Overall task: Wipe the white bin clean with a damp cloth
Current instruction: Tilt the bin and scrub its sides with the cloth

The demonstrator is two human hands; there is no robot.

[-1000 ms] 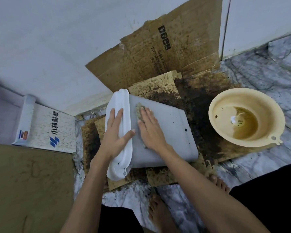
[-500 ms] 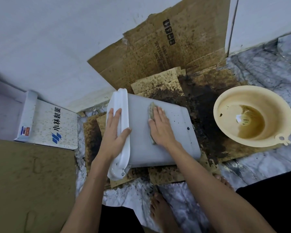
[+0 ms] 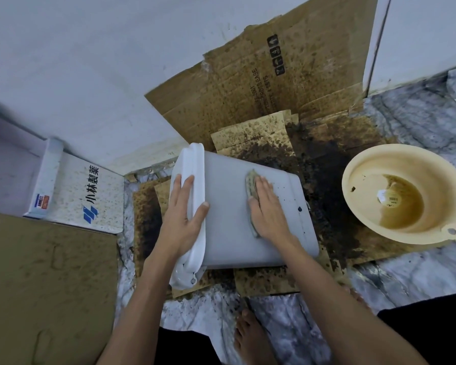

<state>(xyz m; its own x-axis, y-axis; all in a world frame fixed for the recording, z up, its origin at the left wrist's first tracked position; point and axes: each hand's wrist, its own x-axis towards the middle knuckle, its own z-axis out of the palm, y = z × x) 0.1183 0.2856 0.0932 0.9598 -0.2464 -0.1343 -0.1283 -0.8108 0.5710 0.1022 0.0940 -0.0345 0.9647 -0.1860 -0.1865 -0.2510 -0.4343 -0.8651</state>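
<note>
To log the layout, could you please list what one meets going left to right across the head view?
White printed box → left hand → white bin → cloth under right hand → cream basin.

The left hand (image 3: 183, 227) and the right hand (image 3: 267, 212) are bare, without gloves or rings; both forearms behind them have no sleeves; below the arms, dark clothing (image 3: 427, 327) covers the legs; one bare foot (image 3: 250, 335) shows.

cloth (image 3: 251, 183) mostly under R hand (image 3: 267, 210), cardboard print blurred
</note>
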